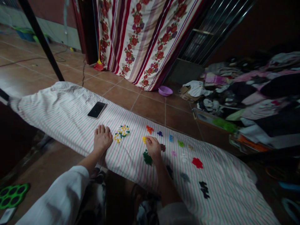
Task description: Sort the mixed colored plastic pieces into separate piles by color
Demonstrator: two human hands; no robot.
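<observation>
Head view: we see striped cloth (126,159) stretched before us. Our left hand (102,138) rests on it, palm down, fingers extended, grip open. Our right hand (153,147) has fingers bunched at yellow pieces; whether any are gripped, we cannot tell. Phone (97,110) lies beyond left hand. Mixed pile (122,133) sits between our hands, dark green pile (147,157) just nearer us than right hand, yellow pieces (144,139) at right fingertips.
</observation>
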